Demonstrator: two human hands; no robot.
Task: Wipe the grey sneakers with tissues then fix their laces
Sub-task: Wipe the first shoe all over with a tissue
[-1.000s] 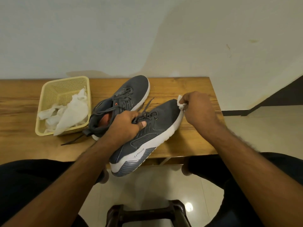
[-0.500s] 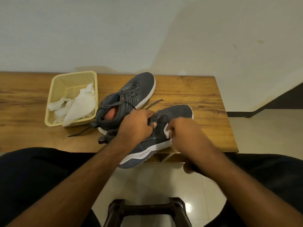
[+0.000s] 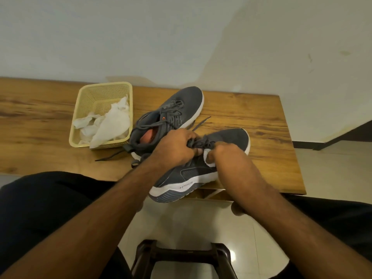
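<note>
Two grey sneakers with white soles lie on the wooden table (image 3: pixel 251 117). The near sneaker (image 3: pixel 229 137) is tilted on its side, heel past the table's front edge. My left hand (image 3: pixel 175 148) grips it over the laces and tongue. My right hand (image 3: pixel 225 156) holds a white tissue (image 3: pixel 207 159) pressed against the sneaker's side by the laces. The far sneaker (image 3: pixel 181 103) rests flat behind it, laces loose and an orange lining showing.
A yellow plastic basket (image 3: pixel 90 97) with crumpled white tissues (image 3: pixel 112 123) stands left of the sneakers. A loose lace end (image 3: pixel 106 157) trails on the table. A dark stool (image 3: pixel 181 256) is below, between my knees, on a pale tiled floor.
My right hand with the tissue has moved from the near sneaker's toe back to its side by the laces. The view has shifted slightly.
</note>
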